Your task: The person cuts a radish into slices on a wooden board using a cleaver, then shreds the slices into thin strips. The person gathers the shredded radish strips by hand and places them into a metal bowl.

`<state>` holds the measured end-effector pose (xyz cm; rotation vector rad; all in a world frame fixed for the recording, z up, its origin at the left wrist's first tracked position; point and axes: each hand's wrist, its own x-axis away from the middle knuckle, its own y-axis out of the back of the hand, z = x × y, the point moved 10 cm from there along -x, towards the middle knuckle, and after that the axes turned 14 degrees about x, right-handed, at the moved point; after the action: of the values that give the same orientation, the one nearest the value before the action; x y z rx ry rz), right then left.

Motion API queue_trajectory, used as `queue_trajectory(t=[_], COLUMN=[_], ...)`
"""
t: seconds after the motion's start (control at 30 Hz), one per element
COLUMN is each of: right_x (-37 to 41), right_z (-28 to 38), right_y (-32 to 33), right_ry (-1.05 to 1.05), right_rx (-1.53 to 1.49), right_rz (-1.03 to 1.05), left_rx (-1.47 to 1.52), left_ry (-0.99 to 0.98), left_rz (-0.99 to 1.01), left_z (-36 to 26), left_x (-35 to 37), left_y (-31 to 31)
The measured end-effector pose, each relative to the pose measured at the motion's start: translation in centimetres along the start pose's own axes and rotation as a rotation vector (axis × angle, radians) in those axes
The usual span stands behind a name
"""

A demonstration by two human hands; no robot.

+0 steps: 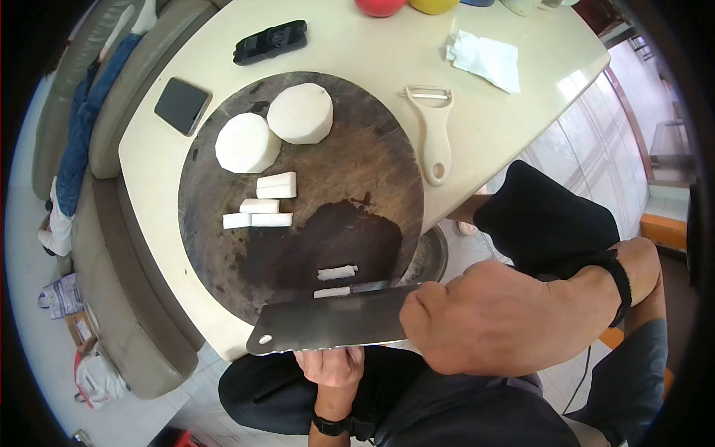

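Observation:
My right hand [477, 320] is wrapped round the handle of a broad cleaver [328, 320], its blade pointing left over the near edge of a round wooden board [380, 164]. Just below the blade, partly hidden by it, my left hand [331, 365] shows bent fingers; their tips and anything in them are hidden. Two thin white strips [337, 273] lie beyond the blade. Several white blocks [276, 185] rest at the board's left middle. Two thick white round pieces [300, 113] sit touching at the far side.
Right of the board lies a cream peeler [437, 141]. A phone [181, 106], a black object [270, 42] and a crumpled tissue [484, 61] are on the table [357, 45]. A metal basin [430, 257] stands below the table edge. Another person's legs [89, 112] rest on a sofa.

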<state>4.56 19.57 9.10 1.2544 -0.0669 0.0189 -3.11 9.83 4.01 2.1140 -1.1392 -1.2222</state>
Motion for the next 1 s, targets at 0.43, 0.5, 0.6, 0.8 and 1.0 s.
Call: queue_trajectory(t=[0.43, 0.5, 0.6, 0.8, 1.0], right_x=[-1.8, -1.1, -0.1, 1.1, 0.7], right_z=[-0.9, -1.4, -1.5, -0.3, 0.0], right_y=[-1.1, -0.9, -0.4, 0.0, -0.4], right_ry=[-0.046, -0.054, -0.061, -0.030, 0.004], right_rx=[-0.132, -0.101, -0.091, -0.002, -0.024], right_rz=[-0.033, -0.001, 0.042, 0.012, 0.024], left_rx=[0.059, 0.069, 0.064, -0.046, -0.015], left_ry=[0.003, 0.009, 0.012, -0.041, -0.033], left_rz=[-0.002, -0.022, -0.043, -0.026, -0.020], left_z=[-0.1, -0.4, -0.2, -0.5, -0.3], left_x=[-0.7, -1.1, -0.7, -0.3, 0.0], left_y=[0.0, -0.1, 0.1, 0.1, 0.1])
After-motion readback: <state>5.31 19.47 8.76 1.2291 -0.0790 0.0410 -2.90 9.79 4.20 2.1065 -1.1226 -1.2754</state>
